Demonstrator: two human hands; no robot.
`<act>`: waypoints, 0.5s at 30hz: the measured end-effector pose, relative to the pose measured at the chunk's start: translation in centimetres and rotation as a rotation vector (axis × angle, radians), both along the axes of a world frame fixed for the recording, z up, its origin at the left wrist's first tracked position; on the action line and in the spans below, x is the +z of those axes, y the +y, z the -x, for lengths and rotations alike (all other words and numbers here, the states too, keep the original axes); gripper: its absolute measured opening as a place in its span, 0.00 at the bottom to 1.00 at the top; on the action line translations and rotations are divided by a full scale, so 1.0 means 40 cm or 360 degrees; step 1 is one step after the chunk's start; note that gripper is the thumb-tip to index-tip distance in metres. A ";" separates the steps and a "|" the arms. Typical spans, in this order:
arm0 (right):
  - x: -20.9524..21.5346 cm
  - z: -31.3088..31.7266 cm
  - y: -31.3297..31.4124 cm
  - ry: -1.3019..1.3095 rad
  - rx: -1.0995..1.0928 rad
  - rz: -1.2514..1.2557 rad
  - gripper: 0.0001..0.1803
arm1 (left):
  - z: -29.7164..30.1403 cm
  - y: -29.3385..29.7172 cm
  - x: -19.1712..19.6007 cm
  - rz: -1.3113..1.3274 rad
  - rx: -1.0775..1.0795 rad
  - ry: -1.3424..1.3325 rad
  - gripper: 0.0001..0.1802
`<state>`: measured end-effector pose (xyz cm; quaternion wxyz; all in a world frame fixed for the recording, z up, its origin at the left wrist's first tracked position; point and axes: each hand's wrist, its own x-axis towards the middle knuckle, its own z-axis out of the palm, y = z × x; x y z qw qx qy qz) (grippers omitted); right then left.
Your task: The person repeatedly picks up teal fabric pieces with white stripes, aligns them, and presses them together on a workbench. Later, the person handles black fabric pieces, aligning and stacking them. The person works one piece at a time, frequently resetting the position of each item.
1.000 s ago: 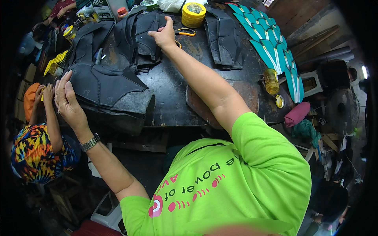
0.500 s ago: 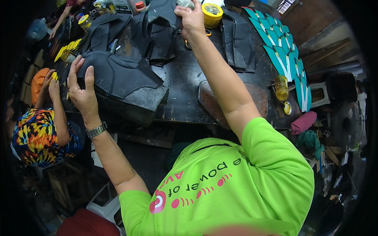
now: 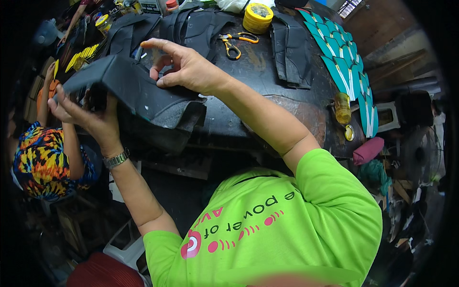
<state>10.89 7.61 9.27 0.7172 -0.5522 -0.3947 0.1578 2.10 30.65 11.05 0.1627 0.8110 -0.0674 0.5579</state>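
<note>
A black, leather-like panel with a soft sheen lies bent over a stack of similar dark pieces at the table's left front. Its left part is raised and blurred. My left hand, with a metal watch at the wrist, is below that raised edge, fingers stretched and thumb apart. Over the panel's right part is my right hand, index finger extended, thumb apart from it, the other fingers curled. Its fingertips are close to the panel; whether they touch it I cannot tell.
Orange-handled cutters lie beyond my right hand, near a yellow tub. More black panels are at the back. Green pieces line the right edge, by a yellow jar. A co-worker in a patterned shirt sits left.
My right hand has come back from the far pile toward the near left stack, where the panel is now bent and raised. My left hand has lowered slightly. The cutters are now uncovered.
</note>
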 end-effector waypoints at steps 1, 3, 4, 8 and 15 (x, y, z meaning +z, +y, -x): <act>0.003 -0.002 -0.002 -0.0032 -0.0009 0.0081 0.44 | -0.006 -0.002 -0.001 0.0040 -0.0067 -0.0082 0.67; 0.008 0.000 -0.007 -0.0146 -0.0083 0.0122 0.44 | -0.010 -0.001 -0.004 -0.0094 -0.0016 -0.0229 0.55; 0.009 0.004 -0.008 -0.0193 -0.0133 0.0185 0.44 | -0.006 0.006 -0.004 -0.0132 -0.0088 -0.0052 0.47; -0.003 -0.001 -0.016 -0.0083 -0.0197 0.0189 0.43 | 0.006 0.039 -0.012 0.0091 -0.0421 0.0315 0.25; -0.119 -0.165 -0.041 -0.0478 -0.1549 0.0616 0.53 | 0.021 0.042 -0.030 0.0851 -0.0673 0.0432 0.38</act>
